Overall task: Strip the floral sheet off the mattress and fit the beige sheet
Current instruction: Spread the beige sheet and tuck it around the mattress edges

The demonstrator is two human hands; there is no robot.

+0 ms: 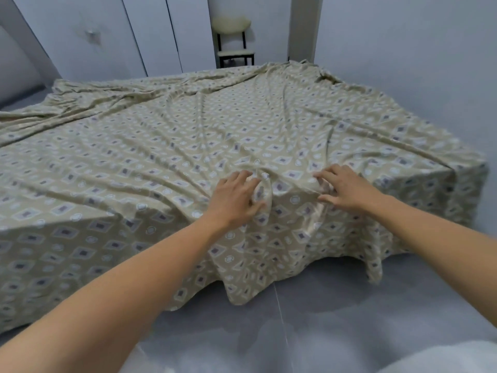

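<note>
White wardrobe doors (107, 36) line the far wall, with a cream-seated chair (234, 41) standing in a gap beyond the bed. Grey floor (322, 319) runs along the near side. You have the beige sheet (161, 135), patterned with small diamonds and circles, spread over the mattress, wrinkled and hanging down the near edge towards the floor. Your left hand (236, 195) grips a bunched fold of that sheet at the near edge, fingers curled over the ridge and thumb below it. Your right hand (341, 189) pinches the same ridge just beside it, fingers bent into the cloth. Creases fan out from both grips across the bed.
</note>
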